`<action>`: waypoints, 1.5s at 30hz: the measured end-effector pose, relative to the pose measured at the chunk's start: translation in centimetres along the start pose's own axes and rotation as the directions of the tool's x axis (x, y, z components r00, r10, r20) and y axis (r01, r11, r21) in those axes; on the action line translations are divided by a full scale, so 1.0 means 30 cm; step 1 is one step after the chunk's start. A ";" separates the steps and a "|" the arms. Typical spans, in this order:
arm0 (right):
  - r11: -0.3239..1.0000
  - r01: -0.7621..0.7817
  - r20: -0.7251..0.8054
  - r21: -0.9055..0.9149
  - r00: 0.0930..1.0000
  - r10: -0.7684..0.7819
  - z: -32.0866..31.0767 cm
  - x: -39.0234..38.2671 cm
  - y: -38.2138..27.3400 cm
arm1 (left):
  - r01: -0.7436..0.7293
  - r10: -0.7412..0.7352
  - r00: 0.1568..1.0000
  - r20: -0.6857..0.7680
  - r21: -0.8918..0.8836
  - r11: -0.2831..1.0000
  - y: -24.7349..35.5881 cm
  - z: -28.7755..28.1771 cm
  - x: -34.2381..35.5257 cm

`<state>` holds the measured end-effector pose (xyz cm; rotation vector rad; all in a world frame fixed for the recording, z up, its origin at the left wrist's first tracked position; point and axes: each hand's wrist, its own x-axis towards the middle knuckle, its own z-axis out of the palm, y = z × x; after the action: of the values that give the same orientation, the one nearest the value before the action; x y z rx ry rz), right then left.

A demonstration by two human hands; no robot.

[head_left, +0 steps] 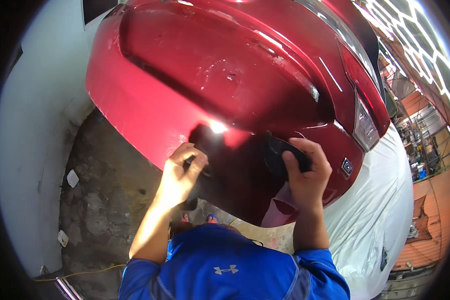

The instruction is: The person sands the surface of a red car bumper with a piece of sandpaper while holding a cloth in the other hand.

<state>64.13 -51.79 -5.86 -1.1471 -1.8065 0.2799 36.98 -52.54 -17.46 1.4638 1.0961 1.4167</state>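
A glossy red car body panel (220, 60) fills the upper middle of the head view, with white smudges and bright glare on it. My left hand (185, 172) is closed on a dark object (191, 165) at the panel's lower section; the hand partly hides it, so I cannot make out its exact shape. My right hand (307, 170) grips a flat black pad (277, 152) over the panel's lower right. A small square badge (347, 166) and a clear lamp lens (365, 130) are to the right of that hand.
A pale wall (30, 150) stands at the left above a stained concrete floor (100, 200) with white scraps and a yellow cord. A white cover (380, 210) drapes something at the right. Shelving, an orange wall and honeycomb lights are farther right. My sandaled feet show below the panel.
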 end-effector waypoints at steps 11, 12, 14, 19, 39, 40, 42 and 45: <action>0.929 -0.028 0.272 0.370 0.959 -0.079 -0.022 -0.175 0.086 | -0.080 -0.008 0.935 0.354 0.232 0.969 0.212 0.165 -0.125; 0.927 -0.037 0.283 0.373 0.956 -0.076 -0.034 -0.178 0.095 | -0.087 -0.013 0.929 0.369 0.253 0.964 0.200 0.167 -0.139; 0.922 -0.056 0.312 0.383 0.947 -0.072 -0.049 -0.201 0.133 | 0.087 -0.150 0.940 0.305 0.212 0.973 0.183 0.196 -0.177; 0.901 -0.082 0.437 0.425 0.891 -0.125 -0.093 -0.230 0.172 | 0.189 -0.266 0.942 0.204 0.332 0.924 0.216 0.227 -0.280; 0.695 -0.206 0.578 0.689 0.735 -0.355 0.495 -0.423 -0.321 | 0.521 -0.447 0.851 -0.276 0.333 0.786 0.382 -0.326 -0.819; 0.716 -0.202 0.590 0.668 0.730 -0.345 0.527 -0.427 -0.357 | 0.490 -0.417 0.868 -0.268 0.334 0.805 0.374 -0.381 -0.843; 0.719 -0.175 0.574 0.673 0.737 -0.358 0.593 -0.439 -0.406 | 0.434 -0.361 0.896 -0.260 0.335 0.836 0.340 -0.476 -0.900; 0.732 -0.171 0.607 0.659 0.697 -0.383 0.647 -0.448 -0.453 | 0.466 -0.403 0.883 -0.242 0.351 0.812 0.332 -0.536 -0.902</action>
<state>42.14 -64.49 -15.74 -0.3647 -2.1181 1.3683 21.57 -81.66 -15.35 1.2601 1.7800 1.0232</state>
